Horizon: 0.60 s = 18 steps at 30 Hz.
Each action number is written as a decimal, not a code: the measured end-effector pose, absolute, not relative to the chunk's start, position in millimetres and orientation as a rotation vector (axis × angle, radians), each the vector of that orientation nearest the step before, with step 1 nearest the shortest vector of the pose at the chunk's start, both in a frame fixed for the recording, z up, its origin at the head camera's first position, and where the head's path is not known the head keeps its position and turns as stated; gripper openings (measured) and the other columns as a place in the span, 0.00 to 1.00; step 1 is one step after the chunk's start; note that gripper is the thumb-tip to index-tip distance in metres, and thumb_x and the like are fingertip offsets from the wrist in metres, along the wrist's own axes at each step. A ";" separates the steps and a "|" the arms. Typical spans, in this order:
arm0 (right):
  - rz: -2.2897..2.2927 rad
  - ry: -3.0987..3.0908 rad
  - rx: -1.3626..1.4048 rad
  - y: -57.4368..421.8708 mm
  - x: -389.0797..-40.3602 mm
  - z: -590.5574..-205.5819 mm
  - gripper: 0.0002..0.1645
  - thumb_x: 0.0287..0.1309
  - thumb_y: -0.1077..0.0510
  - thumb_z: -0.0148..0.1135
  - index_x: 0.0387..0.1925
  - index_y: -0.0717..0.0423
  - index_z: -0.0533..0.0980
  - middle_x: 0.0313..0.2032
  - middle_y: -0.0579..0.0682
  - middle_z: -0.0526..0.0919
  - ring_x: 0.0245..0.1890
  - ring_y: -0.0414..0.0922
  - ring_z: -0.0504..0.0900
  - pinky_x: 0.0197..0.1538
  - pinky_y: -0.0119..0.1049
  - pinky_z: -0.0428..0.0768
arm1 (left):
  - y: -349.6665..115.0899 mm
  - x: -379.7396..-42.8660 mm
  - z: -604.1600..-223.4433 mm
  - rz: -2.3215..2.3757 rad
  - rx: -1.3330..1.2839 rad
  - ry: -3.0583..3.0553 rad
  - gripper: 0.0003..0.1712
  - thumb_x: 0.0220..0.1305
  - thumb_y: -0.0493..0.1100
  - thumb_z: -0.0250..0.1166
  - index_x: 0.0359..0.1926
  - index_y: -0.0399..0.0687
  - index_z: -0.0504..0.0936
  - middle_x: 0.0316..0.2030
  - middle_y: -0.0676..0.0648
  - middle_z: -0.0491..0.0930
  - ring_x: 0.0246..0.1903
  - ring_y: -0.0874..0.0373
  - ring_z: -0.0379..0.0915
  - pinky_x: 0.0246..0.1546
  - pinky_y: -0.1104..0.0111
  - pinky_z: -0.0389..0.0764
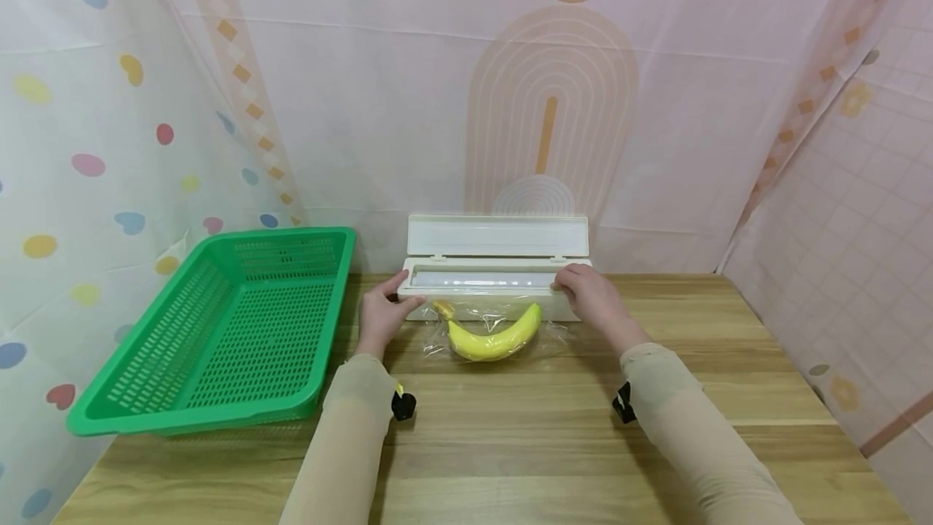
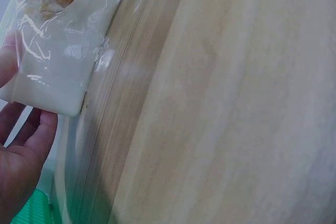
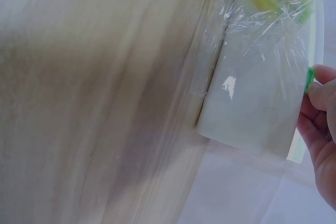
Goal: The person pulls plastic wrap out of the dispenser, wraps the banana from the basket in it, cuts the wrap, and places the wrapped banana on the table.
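Note:
A white cling film dispenser [image 1: 557, 310] stands at the back of the table, its lid [image 1: 498, 236] raised and a film roll [image 1: 481, 280] inside. My left hand [image 1: 381, 316] grips its left end, thumb at the front and fingers behind. At the right end, my right hand [image 1: 594, 298] pinches a small green slider [image 3: 310, 80] on the top edge. A yellow banana [image 1: 490, 345] with a brown tip lies in front of the box. Clear film [image 2: 73, 51] covers it and drapes over the box front, creased and shiny.
A green plastic basket [image 1: 330, 330] with slotted walls sits to the left of my left forearm. Patterned curtains [image 1: 379, 120] hang behind and on both sides of the wooden table [image 1: 510, 452]. Each wrist wears a small black device [image 1: 404, 406].

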State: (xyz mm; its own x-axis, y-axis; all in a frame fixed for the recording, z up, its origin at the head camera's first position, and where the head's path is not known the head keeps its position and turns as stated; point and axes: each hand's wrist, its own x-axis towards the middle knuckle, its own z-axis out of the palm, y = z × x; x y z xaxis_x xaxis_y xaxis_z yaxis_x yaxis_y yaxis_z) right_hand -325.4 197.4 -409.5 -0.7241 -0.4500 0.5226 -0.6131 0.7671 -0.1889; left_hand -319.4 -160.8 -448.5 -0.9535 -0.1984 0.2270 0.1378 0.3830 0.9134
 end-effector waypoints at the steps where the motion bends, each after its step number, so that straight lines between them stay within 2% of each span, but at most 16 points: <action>1: 0.487 -2.505 0.801 197.8 -325.2 -409.7 0.09 0.58 0.73 0.63 0.32 0.57 0.81 0.39 0.54 0.85 0.43 0.54 0.82 0.47 0.48 0.81 | -160.8 -319.5 -448.8 -1.591 0.054 -2.349 0.34 0.55 0.39 0.76 0.63 0.41 0.77 0.60 0.38 0.76 0.51 0.49 0.74 0.51 0.60 0.77; 18: 0.501 -2.476 0.784 210.0 -322.4 -409.4 0.10 0.56 0.74 0.64 0.30 0.58 0.80 0.35 0.54 0.84 0.38 0.55 0.83 0.41 0.48 0.82 | -161.4 -320.3 -450.3 -1.577 0.045 -2.360 0.34 0.55 0.40 0.76 0.64 0.42 0.77 0.59 0.39 0.77 0.47 0.51 0.75 0.44 0.68 0.76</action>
State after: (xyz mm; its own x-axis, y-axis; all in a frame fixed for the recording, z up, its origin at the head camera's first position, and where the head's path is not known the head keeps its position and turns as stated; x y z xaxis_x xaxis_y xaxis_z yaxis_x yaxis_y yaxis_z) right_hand -322.4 210.0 -409.4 -0.7140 -0.4313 0.5515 -0.6118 0.7674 -0.1919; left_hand -320.3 -161.4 -450.3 -0.9539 -0.1917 0.2308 0.1398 0.3967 0.9073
